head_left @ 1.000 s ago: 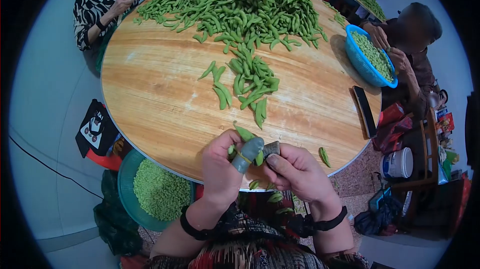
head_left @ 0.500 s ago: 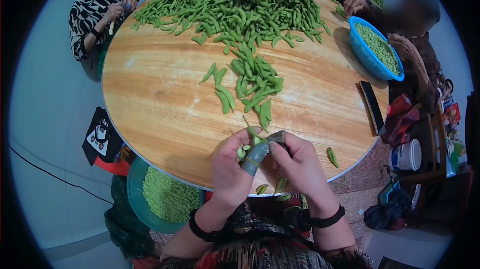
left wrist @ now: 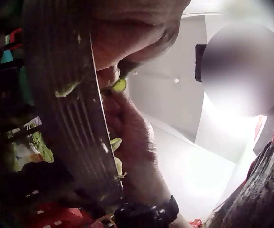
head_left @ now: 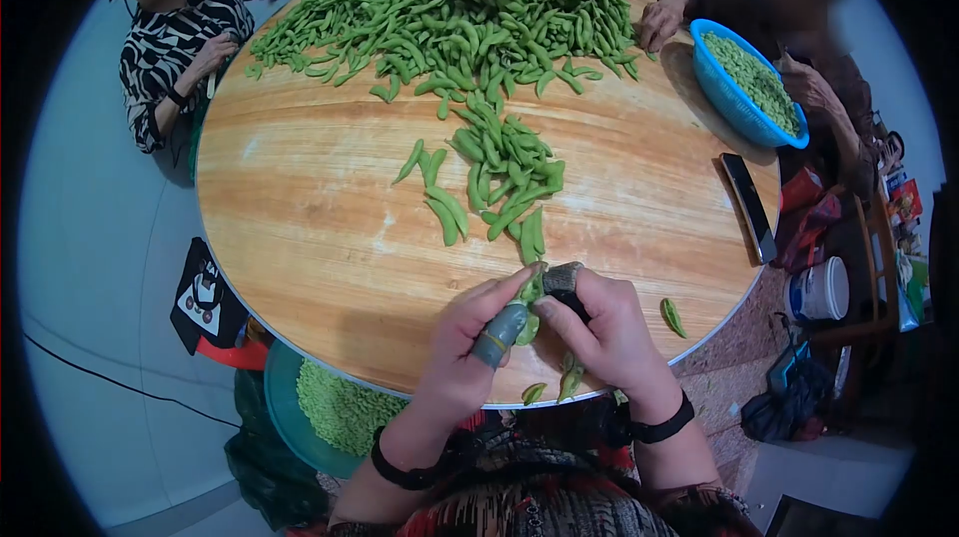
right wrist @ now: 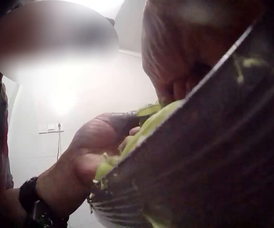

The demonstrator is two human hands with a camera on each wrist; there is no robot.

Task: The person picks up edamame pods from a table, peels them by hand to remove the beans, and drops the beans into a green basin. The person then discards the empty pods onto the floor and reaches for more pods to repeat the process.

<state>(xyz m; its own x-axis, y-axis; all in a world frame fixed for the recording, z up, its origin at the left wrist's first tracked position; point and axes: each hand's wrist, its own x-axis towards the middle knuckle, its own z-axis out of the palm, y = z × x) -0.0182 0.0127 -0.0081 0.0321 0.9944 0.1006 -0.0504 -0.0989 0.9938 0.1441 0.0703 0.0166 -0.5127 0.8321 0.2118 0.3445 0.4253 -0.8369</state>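
Pod [head_left: 529, 305] sits pinched between my two hands, just above the near edge of the surface [head_left: 320, 227]. My left hand [head_left: 465, 342] holds it with the index finger laid straight along it and the thumb, in a grey guard [head_left: 499, 330], pressed to its side. My right hand [head_left: 604, 332] is curled round the other end, with the thumb tip on the seam. Both hands are narrow and closed on the pod.

I judge the step in hand to be the splitting. I cannot tell whether the seam has opened, because my fingers cover it and the wrist views are too close and dark. The next move calls for the two thumbs to pry apart along the seam without crushing the beans. It also calls for the hands to be over the basin [head_left: 340, 407], which stands below and to the left of my left hand, off the surface. The rim of the surface lies between the hands and that basin, so the beans would have to clear it.

Shells [head_left: 547, 389] lie at the edge just under my hands, and a loose pod [head_left: 672, 317] lies to the right of my right hand. A cluster [head_left: 504, 172] of pods reaches almost to my fingertips, and beyond it is the heap [head_left: 479, 7]. Far right of my right hand are a phone [head_left: 749, 207] and a blue basket [head_left: 754, 97]. A person [head_left: 170, 47] sits across to the left.
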